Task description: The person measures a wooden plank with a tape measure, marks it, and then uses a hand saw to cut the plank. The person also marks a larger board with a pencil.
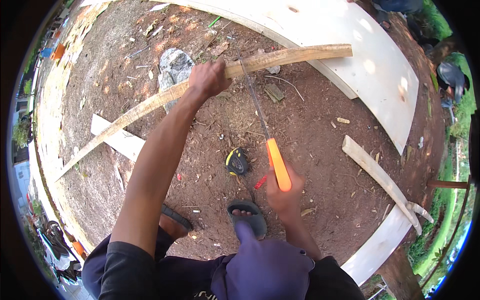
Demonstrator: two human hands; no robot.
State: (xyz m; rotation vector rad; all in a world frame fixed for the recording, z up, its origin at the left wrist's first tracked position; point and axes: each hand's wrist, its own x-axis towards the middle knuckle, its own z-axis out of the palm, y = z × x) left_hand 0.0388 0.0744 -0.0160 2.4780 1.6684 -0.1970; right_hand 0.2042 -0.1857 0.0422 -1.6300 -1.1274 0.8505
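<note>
My left hand is closed on a long, thin wooden plank, which runs diagonally across the upper middle over a grey stone. My right hand grips the orange handle of a handsaw. The saw's narrow blade reaches up to the plank and lies across it just right of my left hand. A black and yellow tape measure rests on the dirt between my arms, left of the saw handle, with a small red object below it.
A large pale sheet fills the upper right, with people beyond it. Wooden pieces and a white board lie at right, another white board at left. My sandaled foot is below the tape measure.
</note>
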